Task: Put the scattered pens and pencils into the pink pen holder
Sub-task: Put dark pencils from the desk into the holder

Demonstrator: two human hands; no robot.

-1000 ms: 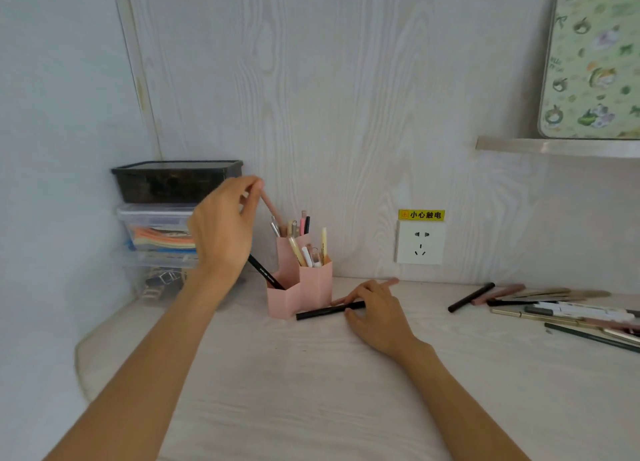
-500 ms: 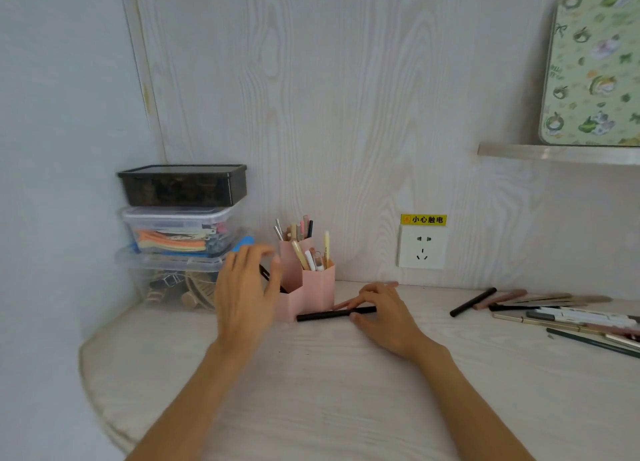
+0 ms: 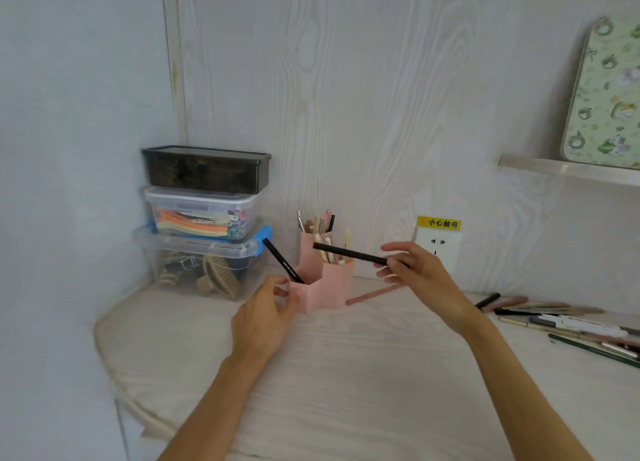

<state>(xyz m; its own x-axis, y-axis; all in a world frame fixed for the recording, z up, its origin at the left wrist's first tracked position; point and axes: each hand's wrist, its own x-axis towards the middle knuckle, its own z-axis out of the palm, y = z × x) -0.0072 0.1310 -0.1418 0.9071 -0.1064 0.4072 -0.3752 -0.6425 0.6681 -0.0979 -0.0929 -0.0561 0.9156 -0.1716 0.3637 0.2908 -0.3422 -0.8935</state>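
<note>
Where the desk [image 3: 346,374] met the left wall, three lidded boxes [image 3: 204,218] were stacked in the back-left corner, seemingly parked clear of the work. Left hand [image 3: 266,316] sat just beside the pink pen holder [image 3: 323,284], fingers loosely curled and apart, gripping nothing; probably placed to steady the holder. A black pen [image 3: 283,261] leaned out of the front compartment toward the boxes. Taller compartments behind already held several pens upright. Right hand [image 3: 414,271] pinched a second black pen [image 3: 349,252] at one end, fingers clamped on it, shaft near level above the holder, likely about to tip in. A pink pencil [image 3: 374,293] lay just right of the holder. Remaining pens [image 3: 561,322] lay scattered along the right edge, not yet collected.
</note>
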